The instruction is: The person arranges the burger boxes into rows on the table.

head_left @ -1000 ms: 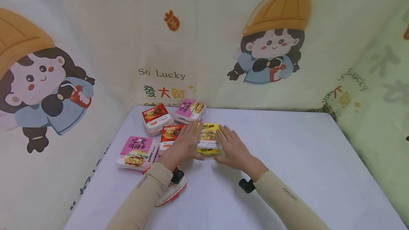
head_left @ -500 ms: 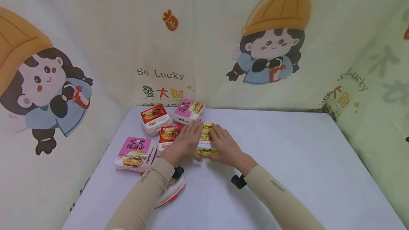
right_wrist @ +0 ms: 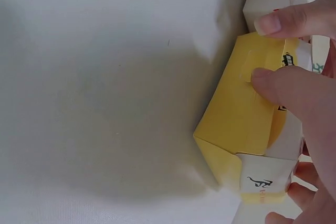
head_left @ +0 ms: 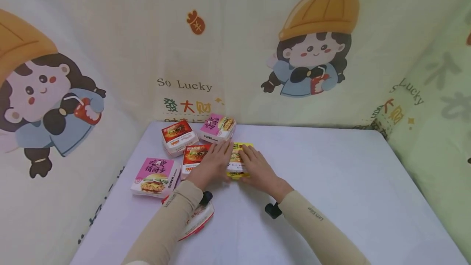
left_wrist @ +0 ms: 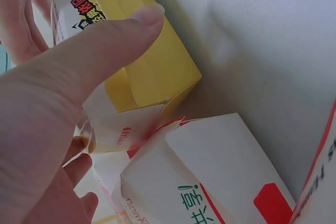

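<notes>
A yellow and white burger box (head_left: 239,162) lies near the table's middle, one hand at each side. My left hand (head_left: 212,162) holds its left side, its thumb (left_wrist: 110,45) across the yellow front wall in the left wrist view. On the opposite side my right hand (head_left: 260,171) grips the box, the fingers over its top and right edge. In the right wrist view that thumb (right_wrist: 283,87) presses the front wall, and fingertips show round the far side. A red-topped burger box (head_left: 194,156) stands just left of the yellow one, partly covered by my left hand.
Behind are another red-topped box (head_left: 179,134) and a pink burger box (head_left: 217,128). A second pink box (head_left: 154,177) sits at left. Under my left forearm lies a white carton with red edges (head_left: 198,222). A printed cloth (head_left: 243,72) hangs behind the white table (head_left: 331,175).
My right hand has moved left and closed in on the yellow box, its fingers now over the top. My left hand has stayed nearly in place.
</notes>
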Available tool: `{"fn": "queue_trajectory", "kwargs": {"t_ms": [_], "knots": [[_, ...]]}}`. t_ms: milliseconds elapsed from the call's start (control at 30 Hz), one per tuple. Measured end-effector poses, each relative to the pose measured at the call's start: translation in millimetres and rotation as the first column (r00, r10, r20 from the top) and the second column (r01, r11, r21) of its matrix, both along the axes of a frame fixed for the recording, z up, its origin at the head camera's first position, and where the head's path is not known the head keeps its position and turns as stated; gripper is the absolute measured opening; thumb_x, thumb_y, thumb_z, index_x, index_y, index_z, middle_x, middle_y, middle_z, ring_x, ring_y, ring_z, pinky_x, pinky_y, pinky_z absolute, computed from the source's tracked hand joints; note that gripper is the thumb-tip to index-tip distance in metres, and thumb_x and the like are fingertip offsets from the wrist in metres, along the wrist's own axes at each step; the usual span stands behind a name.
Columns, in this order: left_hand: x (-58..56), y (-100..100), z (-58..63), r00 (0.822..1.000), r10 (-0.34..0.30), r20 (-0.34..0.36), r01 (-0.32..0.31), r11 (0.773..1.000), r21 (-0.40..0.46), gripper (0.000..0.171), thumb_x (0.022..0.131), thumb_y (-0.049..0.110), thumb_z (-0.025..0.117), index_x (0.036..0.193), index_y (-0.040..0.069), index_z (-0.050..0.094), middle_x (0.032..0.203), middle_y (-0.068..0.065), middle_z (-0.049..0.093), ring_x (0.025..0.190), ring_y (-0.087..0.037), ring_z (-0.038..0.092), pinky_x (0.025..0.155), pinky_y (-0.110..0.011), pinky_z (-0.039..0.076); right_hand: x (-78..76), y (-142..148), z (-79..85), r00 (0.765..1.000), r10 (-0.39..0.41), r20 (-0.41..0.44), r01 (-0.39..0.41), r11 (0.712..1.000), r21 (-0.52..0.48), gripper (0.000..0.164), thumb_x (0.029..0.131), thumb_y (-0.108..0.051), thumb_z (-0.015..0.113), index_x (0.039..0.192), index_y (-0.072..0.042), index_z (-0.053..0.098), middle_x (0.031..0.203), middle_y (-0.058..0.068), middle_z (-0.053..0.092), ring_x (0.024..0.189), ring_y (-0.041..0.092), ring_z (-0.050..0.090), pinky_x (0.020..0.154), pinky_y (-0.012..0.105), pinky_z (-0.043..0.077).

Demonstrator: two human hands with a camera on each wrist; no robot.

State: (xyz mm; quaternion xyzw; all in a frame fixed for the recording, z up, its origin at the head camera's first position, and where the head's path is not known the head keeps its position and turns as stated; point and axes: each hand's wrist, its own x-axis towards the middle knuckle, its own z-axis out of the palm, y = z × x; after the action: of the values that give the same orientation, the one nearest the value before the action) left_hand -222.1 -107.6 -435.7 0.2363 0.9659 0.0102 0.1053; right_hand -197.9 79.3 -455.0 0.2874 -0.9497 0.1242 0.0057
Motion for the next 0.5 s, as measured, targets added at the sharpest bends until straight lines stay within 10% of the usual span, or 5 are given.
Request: {"fn": "queue_trajectory", "kwargs": {"t_ms": [500], "knots": [[-3.9, 8.5, 2.5, 1.0, -0.014, -0.005, 0.014, 1.0, -0.006, 0.115, 0.074, 0.042, 0.087, 0.157, 0.002, 0.019, 0.164, -0.016, 0.02, 0.153, -0.032, 0.016, 0.126, -0.05, 0.013, -0.1, 3.7, -2.7, 1.0, 0.012, -0.028, -0.013, 1.0, -0.016, 0.082, 0.082, -0.029, 0.082, 0.147, -0.003, 0.038, 0.158, 0.019, 0.032, 0.146, 0.038, 0.032, 0.118, 0.053, 0.033]]}}
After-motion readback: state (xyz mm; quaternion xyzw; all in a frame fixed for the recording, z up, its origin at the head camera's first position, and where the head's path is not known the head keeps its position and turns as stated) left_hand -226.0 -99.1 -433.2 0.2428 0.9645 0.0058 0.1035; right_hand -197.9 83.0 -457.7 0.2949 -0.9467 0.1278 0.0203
